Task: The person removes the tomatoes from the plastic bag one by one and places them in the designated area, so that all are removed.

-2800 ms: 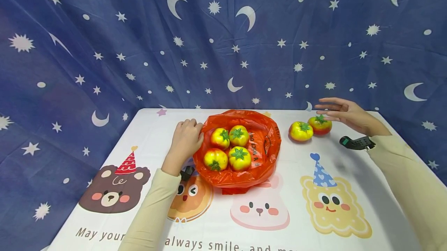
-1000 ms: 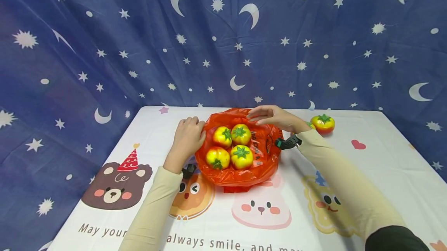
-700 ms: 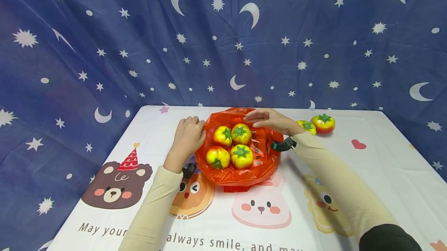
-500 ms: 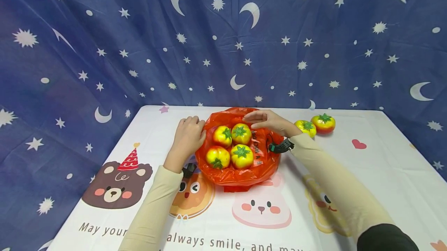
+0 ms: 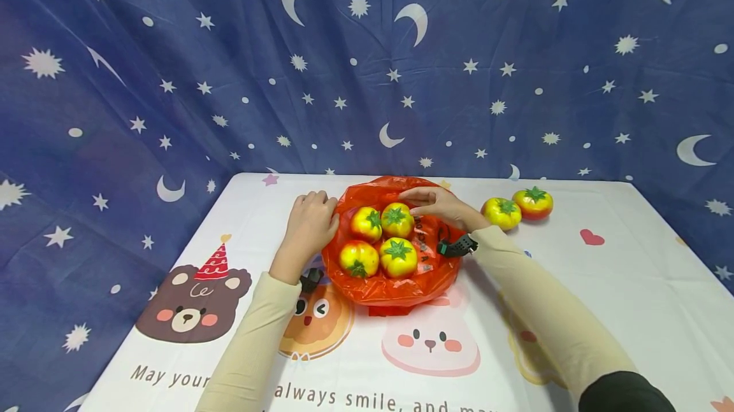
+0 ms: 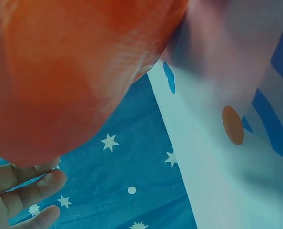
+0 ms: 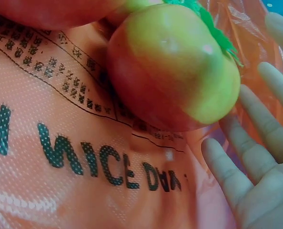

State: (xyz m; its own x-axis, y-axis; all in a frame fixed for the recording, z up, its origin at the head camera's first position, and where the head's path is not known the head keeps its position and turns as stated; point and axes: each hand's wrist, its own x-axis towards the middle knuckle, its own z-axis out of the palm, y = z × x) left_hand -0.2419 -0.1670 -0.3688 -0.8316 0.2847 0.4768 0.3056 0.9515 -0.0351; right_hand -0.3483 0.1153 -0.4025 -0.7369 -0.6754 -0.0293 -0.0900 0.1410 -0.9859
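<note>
An opened red plastic bag (image 5: 424, 284) with several yellow-and-red tomatoes in it stands on the table. My left hand (image 5: 308, 224) holds the bag's left rim; in the left wrist view some of its fingers (image 6: 34, 191) show below the red plastic. Over the bag's far right side reaches my right hand (image 5: 441, 205), its fingertips close to the upper right tomato (image 5: 397, 220). Seen from the right wrist, the fingers (image 7: 227, 169) are spread beside that tomato (image 7: 175, 71) without curling round it. Whether a fingertip touches it I cannot tell.
Two more tomatoes lie to the right of the bag, a yellower one (image 5: 501, 213) and a redder one (image 5: 533, 203). A white cloth with cartoon prints covers the table (image 5: 619, 291). Behind it hangs a blue curtain (image 5: 344, 42) with moons and stars.
My right hand has moved left from above the two tomatoes at the right into the bag's opening, and lately slightly lower. The left hand has stayed at the rim.
</note>
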